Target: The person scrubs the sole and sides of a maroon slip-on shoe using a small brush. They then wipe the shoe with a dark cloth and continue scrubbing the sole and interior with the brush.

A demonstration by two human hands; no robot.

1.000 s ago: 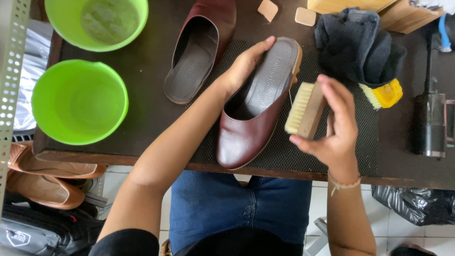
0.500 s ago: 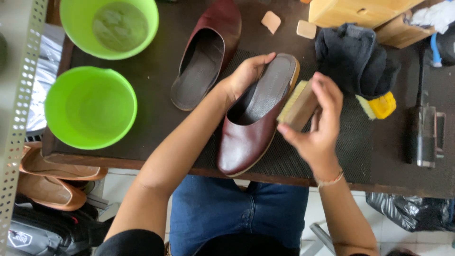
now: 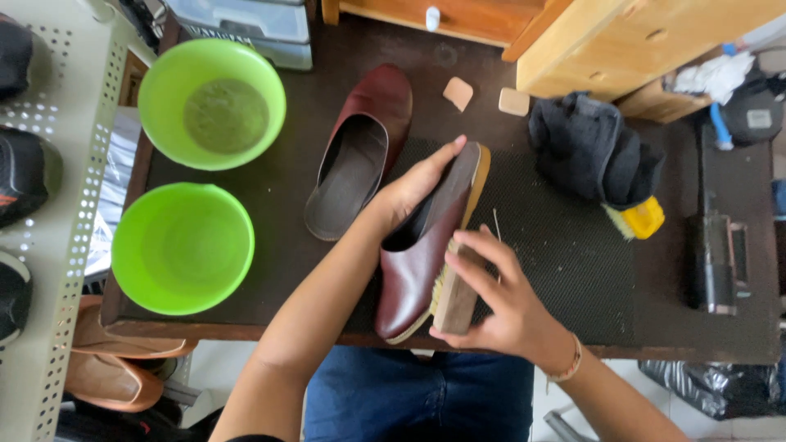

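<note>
Maroon leather slip-on [image 3: 413, 274] lies tilted on the mat near the table's front edge, heel away from you, your left hand [image 3: 417, 184] clasping its heel while your right hand [image 3: 499, 307] presses the wooden brush [image 3: 454, 290] against its right flank

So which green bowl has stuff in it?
The far bowl, nearest the top of the table: it holds a murky greenish pool at its bottom. The near bowl, by the table's front edge, looks empty.
</note>
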